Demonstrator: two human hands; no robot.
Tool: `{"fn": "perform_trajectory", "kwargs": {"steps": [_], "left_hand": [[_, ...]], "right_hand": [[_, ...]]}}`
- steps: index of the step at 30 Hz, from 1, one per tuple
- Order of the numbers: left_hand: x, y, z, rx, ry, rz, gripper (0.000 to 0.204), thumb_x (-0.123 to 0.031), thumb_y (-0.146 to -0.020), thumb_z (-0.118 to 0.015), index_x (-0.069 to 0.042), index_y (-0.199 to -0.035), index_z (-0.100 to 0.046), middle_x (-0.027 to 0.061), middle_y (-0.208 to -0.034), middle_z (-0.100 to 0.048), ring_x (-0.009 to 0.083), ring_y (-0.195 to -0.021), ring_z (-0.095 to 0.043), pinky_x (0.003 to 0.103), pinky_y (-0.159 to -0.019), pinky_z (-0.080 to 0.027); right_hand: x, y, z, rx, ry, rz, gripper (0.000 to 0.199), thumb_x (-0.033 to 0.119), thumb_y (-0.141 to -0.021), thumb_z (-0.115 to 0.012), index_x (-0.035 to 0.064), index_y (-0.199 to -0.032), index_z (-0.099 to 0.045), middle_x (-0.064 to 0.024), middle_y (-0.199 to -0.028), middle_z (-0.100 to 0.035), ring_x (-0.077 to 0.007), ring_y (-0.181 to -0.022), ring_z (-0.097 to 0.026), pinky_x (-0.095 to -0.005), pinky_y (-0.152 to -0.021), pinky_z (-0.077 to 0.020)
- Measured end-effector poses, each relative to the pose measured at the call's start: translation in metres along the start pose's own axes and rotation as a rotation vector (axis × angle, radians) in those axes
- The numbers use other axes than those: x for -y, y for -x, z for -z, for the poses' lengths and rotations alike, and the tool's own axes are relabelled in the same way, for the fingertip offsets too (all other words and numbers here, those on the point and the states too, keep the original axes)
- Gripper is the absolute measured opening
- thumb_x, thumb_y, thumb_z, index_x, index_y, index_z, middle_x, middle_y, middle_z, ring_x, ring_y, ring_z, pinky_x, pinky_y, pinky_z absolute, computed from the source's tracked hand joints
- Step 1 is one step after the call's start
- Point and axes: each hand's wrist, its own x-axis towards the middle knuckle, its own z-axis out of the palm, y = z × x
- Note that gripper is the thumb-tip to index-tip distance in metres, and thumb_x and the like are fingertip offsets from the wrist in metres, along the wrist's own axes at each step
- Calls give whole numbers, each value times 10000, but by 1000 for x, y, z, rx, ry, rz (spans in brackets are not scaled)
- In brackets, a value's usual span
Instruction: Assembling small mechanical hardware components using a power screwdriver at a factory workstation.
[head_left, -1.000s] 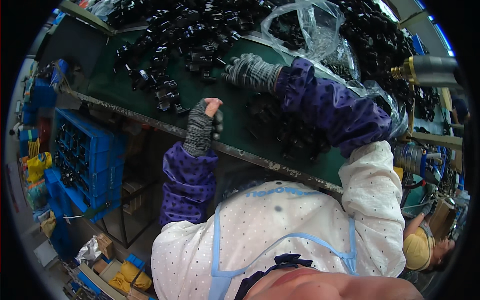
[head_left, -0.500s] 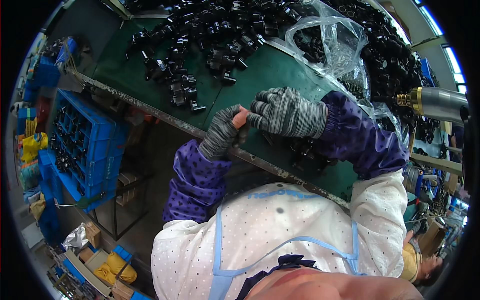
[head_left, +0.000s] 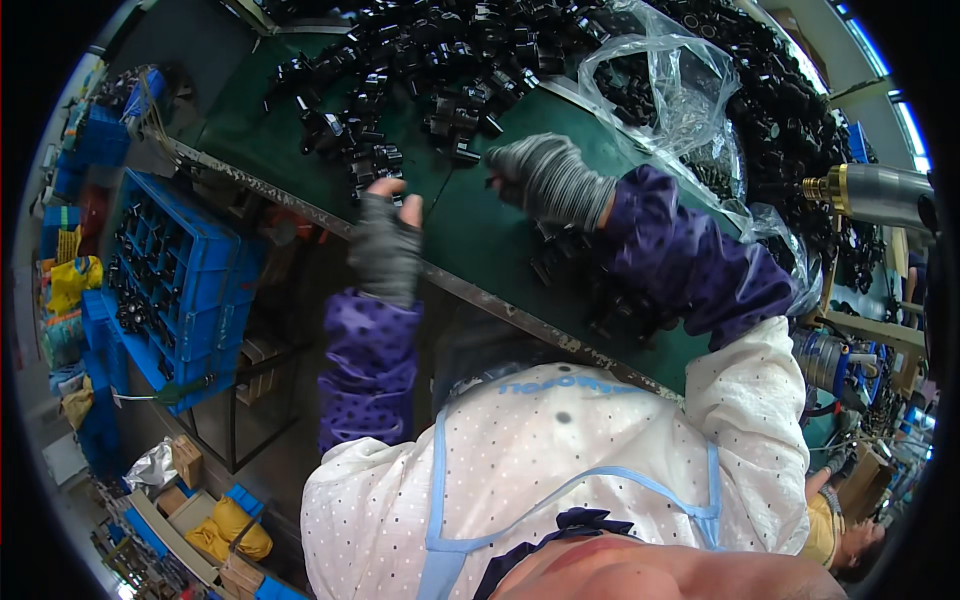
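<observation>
My left hand [head_left: 388, 245], in a grey striped glove with bare fingertips, is over the green table's near edge. Its thumb and a finger stand apart, just short of a cluster of shiny black moulded parts [head_left: 375, 160]; nothing shows between them. Farther right, my right hand [head_left: 553, 178] hovers over the tabletop in a matching glove. Its fingers are curled in, with a small dark bit at their tips that I cannot make out. Several more black parts [head_left: 625, 305] lie beneath my right forearm, partly hidden by the purple sleeve.
A large heap of black parts [head_left: 440, 50] covers the far side of the green table [head_left: 470, 215]. Clear plastic bags [head_left: 665, 85] lie at the right, near a metal tool with a brass tip [head_left: 835, 190]. Blue divided crates [head_left: 190, 290] stand at the left. Another person [head_left: 845, 530] is at lower right.
My hands were together over the table edge and have come apart. The left moved left toward the black parts; the right drew slightly up and away, its fingers still curled.
</observation>
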Motion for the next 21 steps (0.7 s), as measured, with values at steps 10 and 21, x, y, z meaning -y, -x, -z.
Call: {"fn": "perform_trajectory", "kwargs": {"steps": [10,21], "left_hand": [[9,-7,18,484,559,598,230,-246,-845,-512,-45,-957,-522,-27,-572,-467,45,-415,-429,178,-331,-342],[-61,21,-7,662,697,524,208,-254,-853,-512,-48,-885,-526,-22,-553,-474,53,-419,-442,187,-339,-338]], "right_hand": [[-18,52,-19,-5,-136,220,107,92,-660,-593,113,-764,-579,-78,-664,-579,-264,-641,-590,-349,-538,-461],[5,66,1,-618,445,316,173,233,-691,-547,117,-817,-574,-40,-703,-573,-213,-684,-577,-321,-507,-456]]}}
